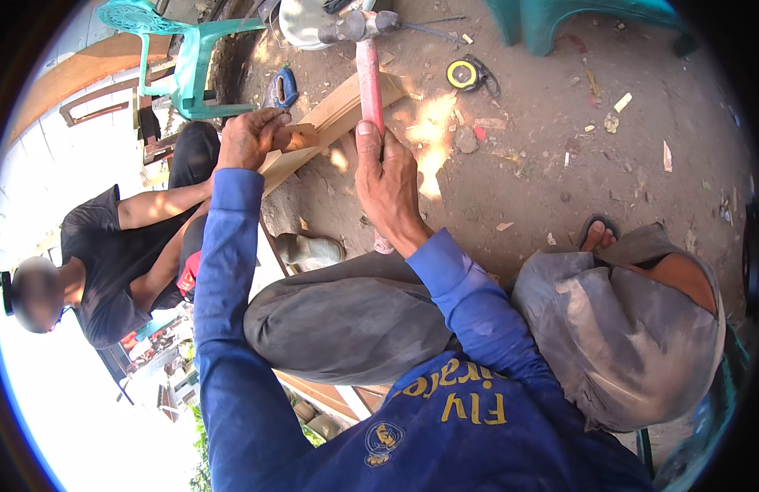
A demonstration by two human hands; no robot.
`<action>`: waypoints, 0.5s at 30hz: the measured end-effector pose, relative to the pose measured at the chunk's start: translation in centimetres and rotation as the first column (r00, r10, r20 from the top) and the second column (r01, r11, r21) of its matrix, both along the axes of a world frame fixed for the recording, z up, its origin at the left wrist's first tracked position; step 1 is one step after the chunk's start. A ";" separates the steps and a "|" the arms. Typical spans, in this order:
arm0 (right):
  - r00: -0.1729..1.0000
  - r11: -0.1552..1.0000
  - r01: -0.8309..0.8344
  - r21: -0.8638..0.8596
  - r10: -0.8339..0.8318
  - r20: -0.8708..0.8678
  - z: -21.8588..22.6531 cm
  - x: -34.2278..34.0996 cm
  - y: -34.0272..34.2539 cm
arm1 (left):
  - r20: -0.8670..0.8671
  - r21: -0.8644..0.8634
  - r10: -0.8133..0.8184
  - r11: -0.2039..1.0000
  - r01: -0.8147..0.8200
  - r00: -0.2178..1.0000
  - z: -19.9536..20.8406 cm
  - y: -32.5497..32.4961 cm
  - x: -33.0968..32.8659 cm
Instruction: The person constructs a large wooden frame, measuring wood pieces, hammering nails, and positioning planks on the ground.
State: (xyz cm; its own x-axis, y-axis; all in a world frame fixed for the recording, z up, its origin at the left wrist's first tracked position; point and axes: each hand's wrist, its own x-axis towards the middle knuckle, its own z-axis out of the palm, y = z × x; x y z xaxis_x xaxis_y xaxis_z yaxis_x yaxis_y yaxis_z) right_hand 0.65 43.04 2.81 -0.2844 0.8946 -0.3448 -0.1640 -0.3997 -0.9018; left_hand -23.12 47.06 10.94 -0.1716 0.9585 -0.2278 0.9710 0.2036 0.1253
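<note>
My right hand (387, 179) is wrapped round the pinkish-red handle of a hammer (369, 78). The hammer stands with its worn metal head at the far end, away from me. Just left of it, my left hand (252, 138) is closed, fingertips pinched together above a wooden board (340, 111). Whatever those fingers hold is too small or hidden to make out. The pale, grooved board slants from beside my left sleeve toward the far middle. A brown shape lies against the board next to my left fingers; I cannot tell what it is.
A person in black (109, 271) sits at the left, an arm reaching behind my left sleeve. A tape measure (463, 75), a blue-handled tool (286, 87) and wood scraps lie on the dirt floor. Green plastic chairs (191, 70) stand at far left and far right. My knees flank the near side.
</note>
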 end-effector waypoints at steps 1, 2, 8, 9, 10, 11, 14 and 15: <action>0.993 0.996 0.079 -0.032 -0.081 -0.080 0.2 -0.2 0.1 | -0.003 0.000 -0.002 1.000 0.002 1.000 0.1 0.0 -0.2; 0.996 0.996 -0.064 -0.059 0.060 -0.064 -0.2 -0.4 -1.0 | -0.009 0.008 -0.010 1.000 0.010 1.000 0.1 -0.2 -0.5; 0.985 0.987 -0.163 0.002 0.162 0.062 -1.3 0.3 0.3 | -0.107 0.046 -0.227 0.971 0.233 0.968 0.0 -0.5 0.0; 0.988 0.991 -0.134 -0.029 0.136 0.077 -1.1 0.8 1.0 | -0.109 0.044 -0.222 0.973 0.228 0.969 0.0 -0.6 0.1; 0.997 0.998 -0.065 -0.014 0.066 0.047 -1.4 0.9 1.8 | -0.103 0.032 -0.152 0.987 0.156 0.983 0.0 -0.2 0.0; 0.997 0.998 -0.064 -0.013 0.065 0.044 -1.3 0.9 1.9 | -0.099 0.020 -0.080 0.996 0.083 0.992 0.1 0.1 0.0; 0.989 0.985 -0.125 -0.119 0.133 0.064 -2.1 1.0 1.7 | -0.133 0.090 -0.177 0.978 0.190 0.975 -0.7 -0.3 0.7; 0.989 0.984 -0.124 -0.128 0.133 0.064 -2.7 0.9 1.1 | -0.132 0.146 -0.237 0.956 0.255 0.963 -0.9 -0.4 1.4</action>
State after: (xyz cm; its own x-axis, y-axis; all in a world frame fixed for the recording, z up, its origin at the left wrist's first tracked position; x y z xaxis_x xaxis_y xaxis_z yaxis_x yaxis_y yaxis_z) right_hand 1.55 44.11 0.12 -0.3642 0.8017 -0.4739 -0.0402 -0.5219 -0.8521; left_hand -21.72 46.62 10.08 0.0588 0.9964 -0.0604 0.9980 -0.0574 0.0245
